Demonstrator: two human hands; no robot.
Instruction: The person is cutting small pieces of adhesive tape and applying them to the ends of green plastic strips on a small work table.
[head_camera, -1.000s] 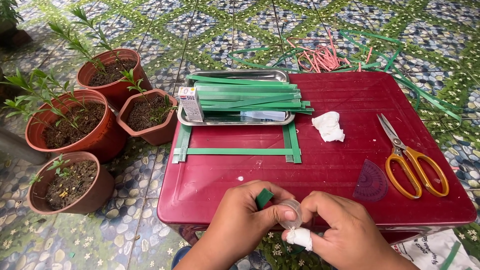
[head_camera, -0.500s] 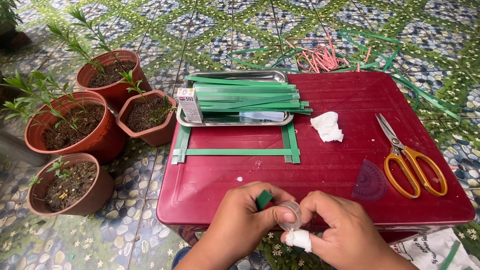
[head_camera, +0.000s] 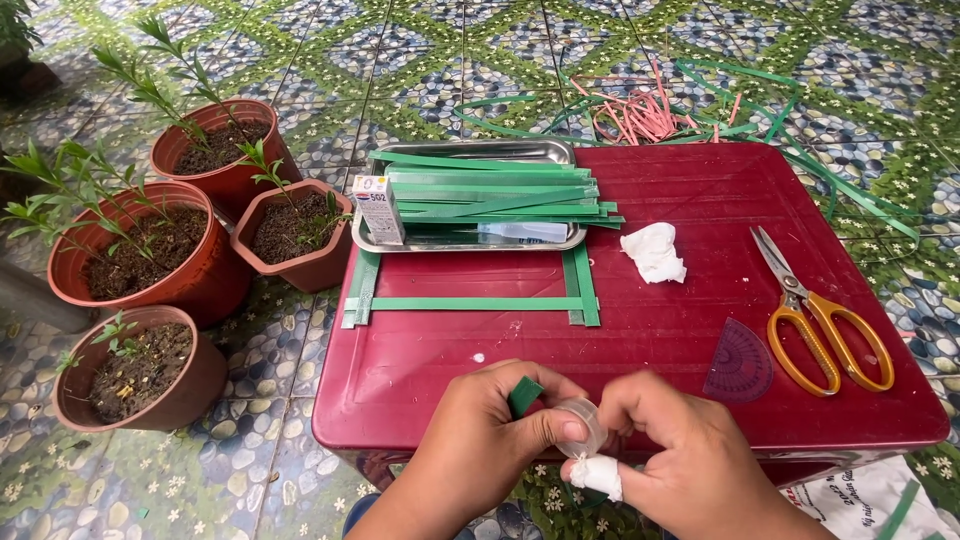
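Both hands meet at the near edge of a dark red plastic table (head_camera: 640, 330). My left hand (head_camera: 480, 435) pinches a short green strip (head_camera: 523, 395) and also touches a small roll of clear tape (head_camera: 580, 428). My right hand (head_camera: 690, 460) grips the same roll from the other side; one of its fingers is wrapped in a white bandage (head_camera: 598, 475). Further back on the table lie long green strips arranged as a rectangular frame (head_camera: 470, 303), and a metal tray (head_camera: 465, 243) holds a stack of more green strips (head_camera: 490, 195).
On the table: orange-handled scissors (head_camera: 815, 315), a clear protractor (head_camera: 738, 365), crumpled white tissue (head_camera: 653, 252), a small glue box (head_camera: 378, 208). Several terracotta pots with seedlings (head_camera: 150, 260) stand left. Pink and green strip offcuts (head_camera: 650, 115) litter the tiled floor behind.
Almost nothing differs; my fingers shifted slightly on the tape roll while both hands stayed at the table's near edge.
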